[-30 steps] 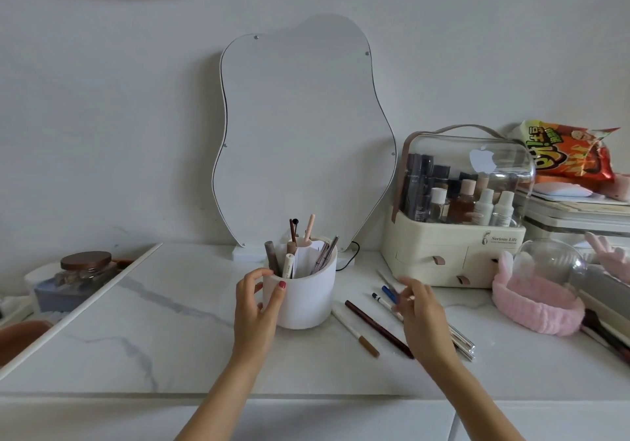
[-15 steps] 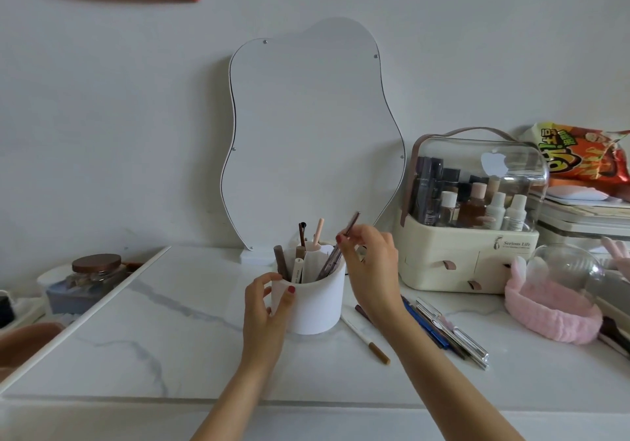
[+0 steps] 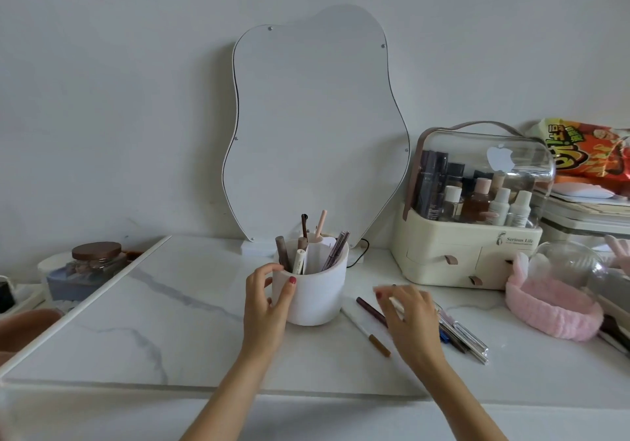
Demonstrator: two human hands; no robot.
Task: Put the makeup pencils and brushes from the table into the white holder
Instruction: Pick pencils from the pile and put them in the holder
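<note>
The white holder stands on the marble table in front of the mirror, with several pencils and brushes upright inside. My left hand grips the holder's left side. My right hand is blurred, fingers spread, palm down over the loose pencils right of the holder; I see nothing held in it. On the table lie a white pencil with a brown tip, a dark maroon pencil and a bunch of blue and silver pencils, partly hidden by my right hand.
A wavy mirror leans on the wall behind the holder. A cream cosmetics case with a clear lid sits at the right, with a pink headband in front. A jar with a brown lid stands at the left.
My right hand dropped a pencil into the holder, then moved down and right to the pencils on the table. My left hand stayed on the holder.
</note>
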